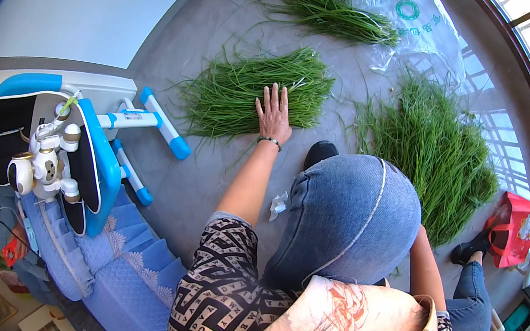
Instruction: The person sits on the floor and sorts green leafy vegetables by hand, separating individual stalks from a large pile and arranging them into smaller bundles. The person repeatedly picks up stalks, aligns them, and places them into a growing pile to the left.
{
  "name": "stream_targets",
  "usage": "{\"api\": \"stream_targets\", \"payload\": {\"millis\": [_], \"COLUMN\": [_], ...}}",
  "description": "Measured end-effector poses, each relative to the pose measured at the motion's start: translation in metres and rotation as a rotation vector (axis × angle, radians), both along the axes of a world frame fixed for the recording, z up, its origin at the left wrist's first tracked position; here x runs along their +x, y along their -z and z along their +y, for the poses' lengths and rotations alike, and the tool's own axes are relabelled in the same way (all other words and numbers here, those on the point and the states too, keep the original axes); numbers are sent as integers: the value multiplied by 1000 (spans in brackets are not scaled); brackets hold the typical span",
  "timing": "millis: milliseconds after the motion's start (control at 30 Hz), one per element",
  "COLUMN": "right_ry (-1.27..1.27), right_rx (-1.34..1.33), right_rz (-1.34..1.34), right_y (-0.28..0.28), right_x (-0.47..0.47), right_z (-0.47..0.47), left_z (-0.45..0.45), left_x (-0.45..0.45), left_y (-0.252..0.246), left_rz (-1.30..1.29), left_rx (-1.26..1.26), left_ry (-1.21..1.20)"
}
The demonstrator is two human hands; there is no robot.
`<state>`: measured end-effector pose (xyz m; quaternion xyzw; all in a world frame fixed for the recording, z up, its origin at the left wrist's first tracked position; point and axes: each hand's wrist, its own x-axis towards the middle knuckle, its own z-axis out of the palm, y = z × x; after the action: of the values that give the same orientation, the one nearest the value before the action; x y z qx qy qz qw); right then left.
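My left hand (274, 117) lies palm down on the near edge of a flat, combed-out heap of green Chinese chives (234, 93) on the floor. Its fingers are slightly apart and point away from me; a beaded bracelet circles the wrist. My right hand is out of view, with the forearm going down behind my denim-covered knee (354, 219). Beyond that knee spreads a larger, looser pile of chives (441, 156). Farther off, a smaller bundle of chives (330, 11) has its pale ends at the edge of a clear plastic bag (428, 25) that bears printing.
A blue-and-white child's desk (107, 162) with a white toy robot (46, 165) stands at left, beside a blue quilted sofa (119, 287). A seated person (16, 236) is behind it. A crumpled tissue (278, 206) lies near my foot; a red bag (515, 232) is at right.
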<state>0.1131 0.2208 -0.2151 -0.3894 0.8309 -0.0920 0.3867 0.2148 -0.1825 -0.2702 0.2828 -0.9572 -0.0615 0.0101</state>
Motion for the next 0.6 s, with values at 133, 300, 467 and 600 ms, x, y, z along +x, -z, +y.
{"api": "stream_targets", "payload": {"millis": [133,300,467,600], "right_ry": [8,176,-27,4], "right_rx": [10,-13,70,15], "right_rz": [-2,-18,136,136], "right_y": [-2,-15,-8,6], "right_x": [0,-1,4,5], "right_z": [-1,-7,-12,-11], "left_z": [6,5,-10,-20], "left_x": [20,38,8,-15], "left_y": [-8,-10,1,-11], "left_rz": [22,76,50,-31], "left_rx": [-22,34,-132,-146], "left_ry": [107,199,204,196]}}
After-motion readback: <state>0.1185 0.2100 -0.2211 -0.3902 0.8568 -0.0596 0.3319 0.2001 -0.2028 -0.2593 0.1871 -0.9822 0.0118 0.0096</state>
